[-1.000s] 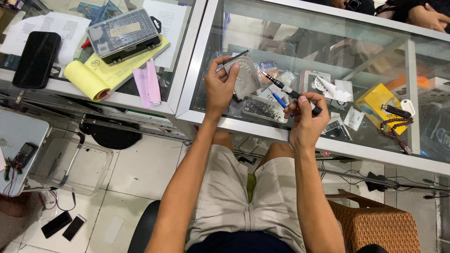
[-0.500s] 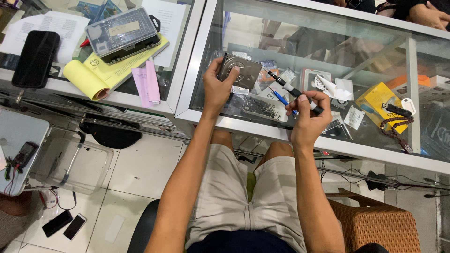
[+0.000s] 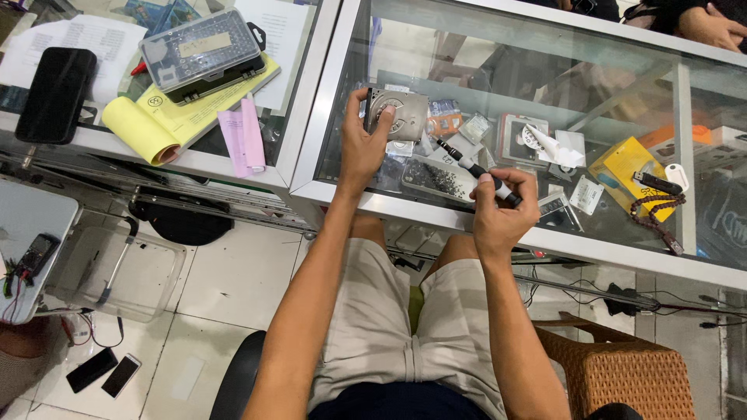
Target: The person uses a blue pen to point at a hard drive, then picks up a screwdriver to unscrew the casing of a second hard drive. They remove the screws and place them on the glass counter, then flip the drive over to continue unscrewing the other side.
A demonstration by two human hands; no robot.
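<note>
1. Gripping a flat silver metal hard drive (image 3: pixel 397 114) by its near edge, the left hand (image 3: pixel 359 148) tilts it above the glass counter (image 3: pixel 622 257)
2. Right hand (image 3: pixel 498 214) pinches a slim black-and-white screwdriver (image 3: pixel 476 170), its tip aimed up-left toward the drive, just beside it

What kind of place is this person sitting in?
Probably a small electronics repair shop. The left hand holds a grey metal drive, the right hand a small screwdriver, above a glass display counter with a case of screwdriver bits.
</note>
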